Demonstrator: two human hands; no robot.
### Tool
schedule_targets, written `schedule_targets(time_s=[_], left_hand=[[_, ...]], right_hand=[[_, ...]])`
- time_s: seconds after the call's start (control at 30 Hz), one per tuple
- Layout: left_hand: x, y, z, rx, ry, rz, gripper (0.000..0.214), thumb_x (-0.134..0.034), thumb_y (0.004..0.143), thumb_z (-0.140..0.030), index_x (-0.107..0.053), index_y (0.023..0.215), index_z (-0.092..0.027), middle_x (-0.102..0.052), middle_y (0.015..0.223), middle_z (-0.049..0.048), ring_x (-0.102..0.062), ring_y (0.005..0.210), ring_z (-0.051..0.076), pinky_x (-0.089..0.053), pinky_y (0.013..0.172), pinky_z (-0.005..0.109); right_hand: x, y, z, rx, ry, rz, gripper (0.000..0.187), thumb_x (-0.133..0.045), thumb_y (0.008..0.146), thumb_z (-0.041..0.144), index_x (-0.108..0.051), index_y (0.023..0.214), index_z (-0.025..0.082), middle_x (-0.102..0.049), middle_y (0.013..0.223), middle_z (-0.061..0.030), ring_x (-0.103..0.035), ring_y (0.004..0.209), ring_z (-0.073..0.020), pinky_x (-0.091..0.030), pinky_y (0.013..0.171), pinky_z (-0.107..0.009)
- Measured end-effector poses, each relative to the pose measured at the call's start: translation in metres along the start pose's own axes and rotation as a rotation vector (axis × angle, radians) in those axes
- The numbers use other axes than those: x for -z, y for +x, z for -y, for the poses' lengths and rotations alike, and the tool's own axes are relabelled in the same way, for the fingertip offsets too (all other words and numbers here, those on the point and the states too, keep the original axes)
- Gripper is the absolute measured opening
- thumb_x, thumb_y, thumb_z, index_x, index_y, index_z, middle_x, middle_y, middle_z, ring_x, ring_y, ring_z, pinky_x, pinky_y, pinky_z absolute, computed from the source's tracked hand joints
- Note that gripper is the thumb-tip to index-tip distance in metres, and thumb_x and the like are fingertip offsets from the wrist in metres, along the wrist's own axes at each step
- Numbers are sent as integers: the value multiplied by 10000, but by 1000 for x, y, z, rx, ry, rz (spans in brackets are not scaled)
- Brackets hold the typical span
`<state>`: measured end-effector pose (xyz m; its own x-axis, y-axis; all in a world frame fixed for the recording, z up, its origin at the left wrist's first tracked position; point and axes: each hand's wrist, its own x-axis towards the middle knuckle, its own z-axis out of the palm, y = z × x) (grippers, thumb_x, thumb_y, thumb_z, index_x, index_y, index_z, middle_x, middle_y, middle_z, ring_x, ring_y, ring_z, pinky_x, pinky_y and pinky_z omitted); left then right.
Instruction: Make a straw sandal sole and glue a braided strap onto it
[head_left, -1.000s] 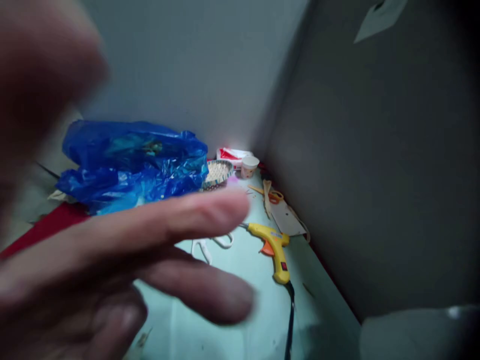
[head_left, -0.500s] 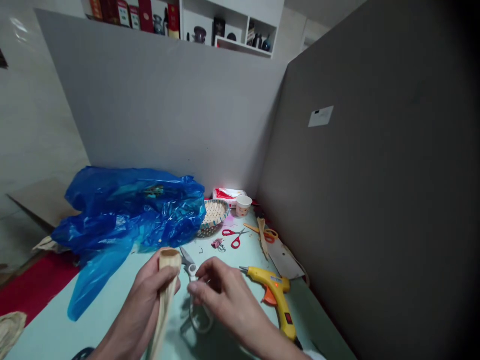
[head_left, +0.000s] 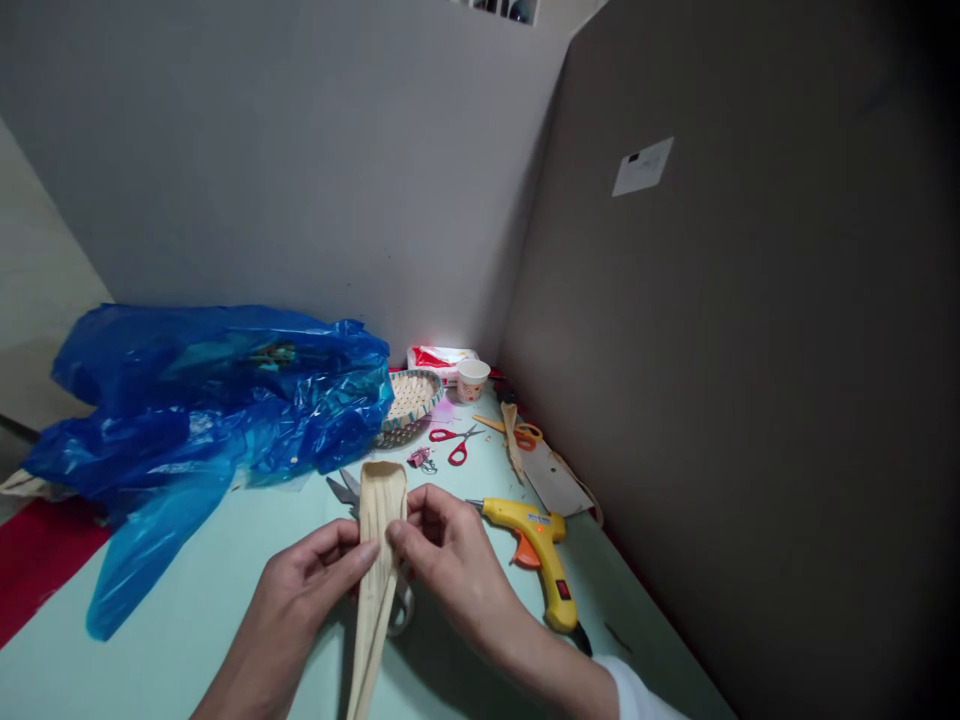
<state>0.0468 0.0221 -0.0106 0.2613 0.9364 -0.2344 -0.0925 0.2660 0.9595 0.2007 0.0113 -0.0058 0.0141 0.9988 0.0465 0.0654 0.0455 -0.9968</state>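
Note:
A pale, dried-husk-like strip [head_left: 381, 510], wide and folded over at its top and narrowing into long tails below, is held upright between both hands. My left hand [head_left: 311, 590] pinches its left edge with the thumb in front. On the opposite edge, my right hand [head_left: 442, 550] grips it between thumb and fingers. Behind the strip lie scissors with white handles [head_left: 403, 608], partly hidden; their blades show at the upper left. A yellow hot glue gun [head_left: 536, 545] with an orange trigger rests right of my right hand.
A crumpled blue plastic bag [head_left: 217, 390] covers the table's left back. Beside it stand a woven basket [head_left: 412, 397] and a paper cup [head_left: 472, 380]. Red-handled scissors [head_left: 456, 447], orange scissors [head_left: 527, 434] and a pink clip-like item [head_left: 420, 458] lie farther back. Grey panels [head_left: 712, 350] enclose the table.
My right hand has come from beside the white scissors to the strip and now grips it. The strip has moved right, its broad side now facing me. The view has tilted downward.

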Motion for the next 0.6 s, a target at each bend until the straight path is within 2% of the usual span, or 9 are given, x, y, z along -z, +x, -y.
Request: schedule_targets(time_s=[0.13,0.23,0.33,0.47,0.6], left_hand=[[5,4,5,-6,-28,24,243,-810,713,-334,-761,906,-196,-767,805,5,-688,761,206,-534,727,252],[7,7,6,-59,22,-57,259,-846,664,-317,-764,884,-206,-776,802,-12,-680,754,189,-519,699,211],[7,8,4,-100,87,-107,258,-872,627,-344,-760,805,-195,-777,763,-5,-678,729,184,-515,675,200],[7,6,1,-89,70,-68,338,-880,614,-400,-739,840,-193,-798,851,30,-720,806,225,-551,751,250],[8,6,3,-93,60,-34,346,-840,692,-382,-699,944,-192,-795,955,58,-732,880,238,-555,821,287]], right_hand=[[0,-2,-1,-15,68,46,161,-616,787,335,-549,816,192,-530,701,27,-496,614,-127,-412,581,-244],[-4,-5,-5,-25,63,67,193,-705,724,296,-577,829,196,-544,709,36,-502,640,-129,-413,598,-236],[-7,-6,-10,-62,56,90,181,-715,693,264,-587,799,193,-566,700,32,-517,646,-136,-424,598,-236],[-7,-2,-13,-84,78,57,200,-669,683,248,-604,859,177,-603,739,12,-551,662,-145,-450,627,-253],[-7,-2,-13,-87,76,44,197,-649,674,245,-620,848,158,-606,745,1,-532,648,-136,-438,628,-258]])
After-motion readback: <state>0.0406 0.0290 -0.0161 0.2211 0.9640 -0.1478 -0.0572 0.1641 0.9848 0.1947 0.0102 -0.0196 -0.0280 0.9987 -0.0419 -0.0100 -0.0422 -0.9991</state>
